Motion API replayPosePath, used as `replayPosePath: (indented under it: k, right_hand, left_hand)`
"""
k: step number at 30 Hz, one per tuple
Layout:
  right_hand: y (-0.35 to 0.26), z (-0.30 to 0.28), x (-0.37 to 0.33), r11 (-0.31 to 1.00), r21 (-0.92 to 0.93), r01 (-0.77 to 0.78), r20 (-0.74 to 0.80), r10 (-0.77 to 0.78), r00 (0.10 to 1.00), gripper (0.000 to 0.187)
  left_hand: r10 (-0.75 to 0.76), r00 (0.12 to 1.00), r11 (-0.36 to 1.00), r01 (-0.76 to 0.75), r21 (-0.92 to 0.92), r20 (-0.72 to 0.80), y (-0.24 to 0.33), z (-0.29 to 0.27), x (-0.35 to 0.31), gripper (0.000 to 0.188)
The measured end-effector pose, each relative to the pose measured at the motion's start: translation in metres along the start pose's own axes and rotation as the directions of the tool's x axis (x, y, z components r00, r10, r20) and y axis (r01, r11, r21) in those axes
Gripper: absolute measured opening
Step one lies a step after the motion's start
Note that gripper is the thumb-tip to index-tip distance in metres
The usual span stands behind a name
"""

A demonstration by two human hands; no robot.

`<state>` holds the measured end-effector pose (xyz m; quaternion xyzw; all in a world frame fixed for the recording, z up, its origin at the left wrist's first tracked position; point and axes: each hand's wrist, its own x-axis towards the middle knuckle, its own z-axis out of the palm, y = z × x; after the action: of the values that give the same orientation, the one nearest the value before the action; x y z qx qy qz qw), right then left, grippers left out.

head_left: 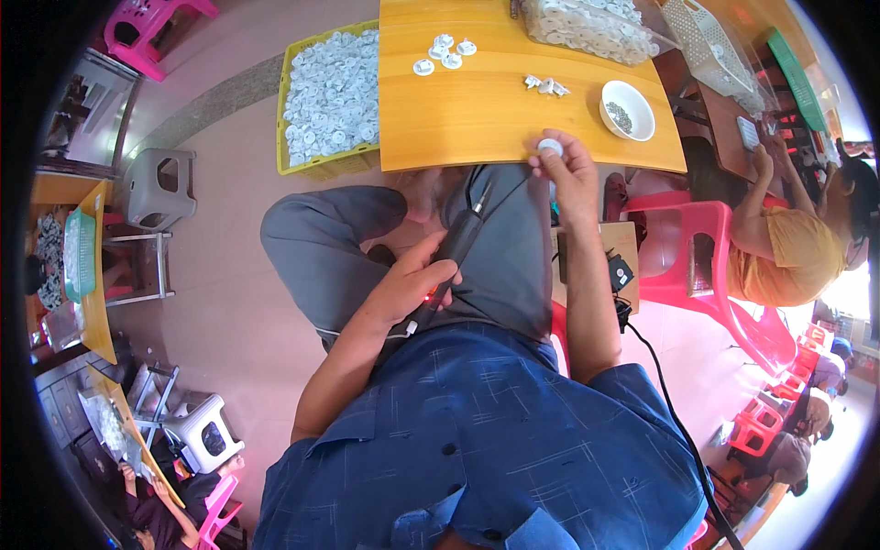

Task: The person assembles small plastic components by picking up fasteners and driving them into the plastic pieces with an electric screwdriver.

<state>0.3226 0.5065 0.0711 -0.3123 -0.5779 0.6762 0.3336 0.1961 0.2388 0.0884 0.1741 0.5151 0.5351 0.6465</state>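
My left hand (417, 282) is wrapped round a black electric screwdriver (461, 233) above my lap. Its thin metal bit points up toward the table edge, and a small red light glows by my fingers. At the front edge of the yellow wooden table (477, 119), my right hand (570, 172) pinches a round white plastic part (550, 147). Beyond it lie a few small white pieces (547, 86) in a cluster. Beside them stands a white bowl (643, 99) with small metal pieces, likely screws. Several round white parts (445, 53) are grouped farther left on the table.
A yellow-green crate (335, 167) heaped with white parts stands left of the table. At the back right is a clear box (658, 20) of white pieces. A black cable (662, 362) runs along my right side, near a pink chair (683, 247) and a seated person (788, 247).
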Motion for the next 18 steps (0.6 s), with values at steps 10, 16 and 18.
replayPosePath:
  k: [10,16,18]
  right_hand:
    - [-0.052,-0.034,0.066,0.644,-0.707,0.290,0.059,-0.355,0.933,0.019]
    - [-0.036,-0.005,0.071,0.540,-0.764,0.353,0.194,-0.328,0.924,0.021]
    - [-0.025,0.006,0.069,0.553,-0.750,0.362,0.236,-0.288,0.928,0.021]
  left_hand:
    - [-0.083,0.993,0.991,0.072,0.116,0.089,-0.018,-0.005,0.004,0.041]
    - [-0.075,0.994,0.988,0.064,0.141,0.079,-0.014,0.002,0.004,0.033]
    - [-0.084,0.994,0.986,0.073,0.151,0.070,-0.011,0.002,0.001,0.033]
